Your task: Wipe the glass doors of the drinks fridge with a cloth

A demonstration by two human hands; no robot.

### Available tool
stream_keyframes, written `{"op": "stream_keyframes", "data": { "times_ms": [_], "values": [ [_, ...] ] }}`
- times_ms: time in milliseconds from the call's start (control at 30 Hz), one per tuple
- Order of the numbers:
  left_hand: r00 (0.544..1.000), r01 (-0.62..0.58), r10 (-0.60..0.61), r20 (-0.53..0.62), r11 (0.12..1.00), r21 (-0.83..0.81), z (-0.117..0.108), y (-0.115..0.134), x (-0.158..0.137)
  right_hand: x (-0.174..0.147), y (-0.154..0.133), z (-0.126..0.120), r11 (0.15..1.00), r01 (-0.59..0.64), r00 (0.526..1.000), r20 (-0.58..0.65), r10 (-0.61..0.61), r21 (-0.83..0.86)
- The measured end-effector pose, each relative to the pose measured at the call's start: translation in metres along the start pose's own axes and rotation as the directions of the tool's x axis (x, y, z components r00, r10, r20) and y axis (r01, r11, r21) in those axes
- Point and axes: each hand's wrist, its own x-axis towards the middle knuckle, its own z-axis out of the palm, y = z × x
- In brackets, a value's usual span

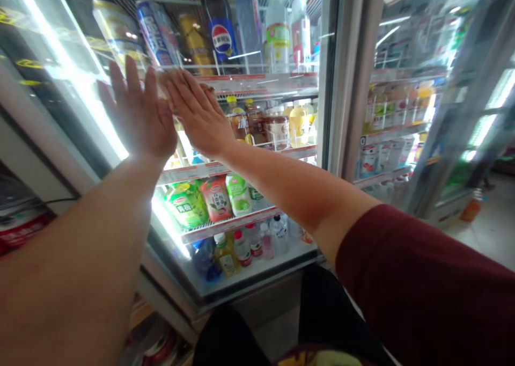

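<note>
My left hand [140, 116] is raised with its fingers stretched up and spread, its palm turned away. Beside it, my right hand [201, 116] is flat, fingers straight and close together, pointing up and left. The two hands meet or overlap at the left thumb; which cannot be told. Both are in front of a lit drinks fridge [332, 87], and neither holds anything. Whether they touch its glass is unclear. Behind the fingertips stand tall cans, including a blue and white can [156, 33]. A dark Pepsi bottle [219, 25] stands farther right.
Lower shelves hold yellow-capped bottles [241, 122], a green drink pack [187, 205], a red drink pack [217, 198] and small red-capped bottles [242, 249]. To the right is another glass-fronted fridge [396, 135], then tiled floor [491, 221]. My dark-trousered legs [231, 336] show below.
</note>
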Motion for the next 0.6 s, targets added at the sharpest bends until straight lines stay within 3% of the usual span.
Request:
{"op": "stream_keyframes", "data": {
  "times_ms": [67, 133, 233, 300, 400, 500, 600],
  "values": [
    [0.996, 0.057, -0.060, -0.060, 0.997, -0.056, -0.006, 0.016, 0.000, 0.008, 0.002, 0.009, 1.000, -0.003, 1.000, -0.017, 0.003, -0.001],
    [0.995, 0.014, -0.028, -0.091, 0.989, -0.148, -0.013, 0.041, -0.002, 0.011, 0.000, 0.008, 0.998, -0.042, 0.999, 0.009, 0.042, -0.054],
    [0.986, -0.166, 0.160, -0.046, 0.942, -0.290, -0.018, 0.080, -0.007, 0.009, -0.004, -0.016, 0.986, 0.003, 0.989, 0.148, 0.022, -0.165],
    [0.986, -0.166, 0.159, -0.050, 0.923, -0.346, -0.015, 0.096, -0.012, 0.005, -0.001, -0.042, 0.977, 0.084, 0.981, 0.190, -0.046, -0.196],
    [0.992, -0.126, 0.116, -0.049, 0.927, -0.353, -0.006, 0.102, -0.019, -0.005, 0.018, -0.089, 0.962, 0.070, 0.989, 0.146, -0.032, -0.263],
    [0.987, -0.116, 0.142, 0.075, 0.955, -0.274, 0.002, 0.097, -0.020, -0.028, 0.053, -0.135, 0.932, -0.061, 0.985, 0.126, 0.113, -0.357],
    [0.970, -0.109, 0.141, 0.198, 0.981, -0.162, 0.002, 0.081, -0.003, -0.061, 0.085, -0.166, 0.913, -0.029, 0.966, 0.223, 0.129, -0.407]
  ]
}}
